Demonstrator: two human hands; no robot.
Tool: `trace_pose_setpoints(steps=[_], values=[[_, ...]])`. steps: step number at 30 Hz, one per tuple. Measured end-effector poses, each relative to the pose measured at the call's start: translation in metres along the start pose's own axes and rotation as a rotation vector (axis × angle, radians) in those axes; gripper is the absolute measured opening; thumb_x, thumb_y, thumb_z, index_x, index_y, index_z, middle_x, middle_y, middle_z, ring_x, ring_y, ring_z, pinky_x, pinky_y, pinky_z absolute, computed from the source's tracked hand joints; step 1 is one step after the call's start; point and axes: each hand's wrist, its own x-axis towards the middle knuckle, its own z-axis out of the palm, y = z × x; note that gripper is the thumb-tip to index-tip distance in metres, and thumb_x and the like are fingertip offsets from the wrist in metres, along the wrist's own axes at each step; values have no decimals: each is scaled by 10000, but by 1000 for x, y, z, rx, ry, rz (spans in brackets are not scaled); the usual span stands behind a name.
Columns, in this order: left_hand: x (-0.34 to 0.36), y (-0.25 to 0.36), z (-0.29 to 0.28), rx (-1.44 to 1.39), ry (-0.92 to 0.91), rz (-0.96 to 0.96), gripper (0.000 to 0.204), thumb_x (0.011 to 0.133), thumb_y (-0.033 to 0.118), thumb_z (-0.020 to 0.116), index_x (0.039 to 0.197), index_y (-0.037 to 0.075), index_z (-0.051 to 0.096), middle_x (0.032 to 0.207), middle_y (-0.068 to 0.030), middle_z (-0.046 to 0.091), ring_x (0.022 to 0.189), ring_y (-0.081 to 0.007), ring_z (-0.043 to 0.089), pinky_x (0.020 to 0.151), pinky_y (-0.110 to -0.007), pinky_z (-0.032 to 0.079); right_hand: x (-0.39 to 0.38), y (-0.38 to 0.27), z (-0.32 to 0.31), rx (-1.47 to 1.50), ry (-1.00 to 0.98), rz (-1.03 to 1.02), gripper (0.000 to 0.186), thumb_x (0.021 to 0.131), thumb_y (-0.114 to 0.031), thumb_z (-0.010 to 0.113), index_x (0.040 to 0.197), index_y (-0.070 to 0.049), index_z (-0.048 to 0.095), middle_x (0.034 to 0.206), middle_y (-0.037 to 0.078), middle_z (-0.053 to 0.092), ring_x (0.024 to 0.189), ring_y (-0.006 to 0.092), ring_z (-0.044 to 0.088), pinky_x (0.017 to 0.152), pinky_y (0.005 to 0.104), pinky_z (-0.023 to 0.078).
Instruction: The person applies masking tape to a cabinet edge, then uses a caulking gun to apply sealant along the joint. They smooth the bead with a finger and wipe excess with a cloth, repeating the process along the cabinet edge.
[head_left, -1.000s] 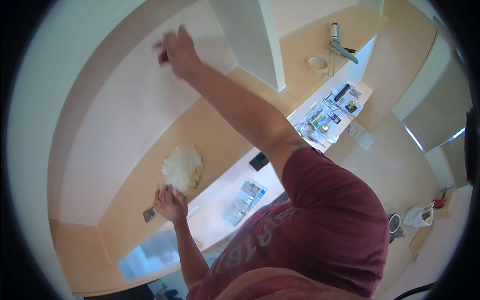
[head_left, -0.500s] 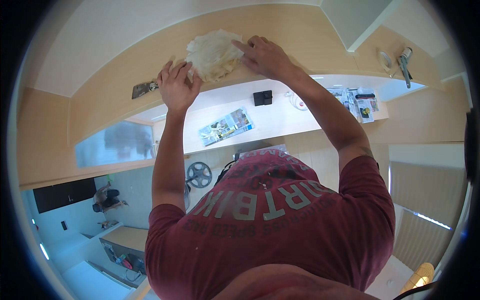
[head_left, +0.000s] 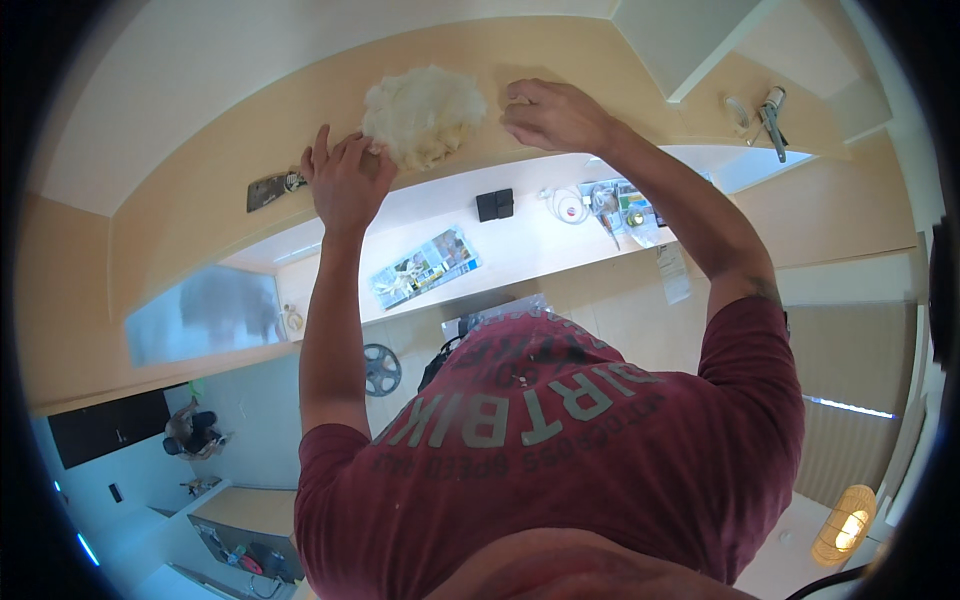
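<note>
One pale, fluffy wad of fibrous material lies on the light wooden surface, between two hands. The left hand presses flat, fingers spread, against its edge. The right hand rests just beside it, fingers curled; contact apparently absent. One dark flat tool lies nearby.

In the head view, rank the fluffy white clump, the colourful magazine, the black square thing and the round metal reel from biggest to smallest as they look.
1. Fluffy white clump, between the left hand and right hand
2. Colourful magazine
3. Round metal reel and black square thing: too alike to rank

Differing nearness to the camera makes true sizes unsure.
</note>
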Motion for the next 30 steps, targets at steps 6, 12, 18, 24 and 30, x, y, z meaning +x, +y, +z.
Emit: trace_pose_setpoints(steps=[6,12,18,24,30], values=[[0,1,4,-26,40,-55,467,860,355,747,1266,140,663,1293,-80,696,1443,-399,456,1169,-619,299,-25,45,-42,-74,173,539,361,971,-275,691,1309,-150,697,1135,116,716,1026,317,712,873,466,600],[4,7,-6,-2,22,47,446,819,455,810,1152,176,707,1402,-48,640,1482,-379,413,1175,-622,288,-35,64,-62,-37,108,526,533,999,-238,645,1472,-111,434,1231,195,693,1090,370,696,948,464,574],[7,12,-10,11,9,-3,407,777,469,858,1052,199,727,1431,-33,629,1481,-375,418,1167,-617,298,-27,-83,-11,401,-180,354,737,990,-201,654,1647,-157,324,1428,84,673,1028,337,750,900,473,611],[8,11,-7,49,-5,9,427,775,480,867,1058,192,729,1417,-38,639,1464,-380,439,1157,-603,321,-14,-100,17,336,-148,340,798,992,-145,623,1671,-119,206,1508,114,609,1250,389,655,969,477,582],[8,11,-8,54,-16,9,442,776,489,868,1069,183,742,1409,-41,649,1459,-385,449,1156,-604,328,-16,-93,2,467,-212,355,775,981,-55,597,1669,-117,245,1508,121,614,1007,299,726,851,403,594]])
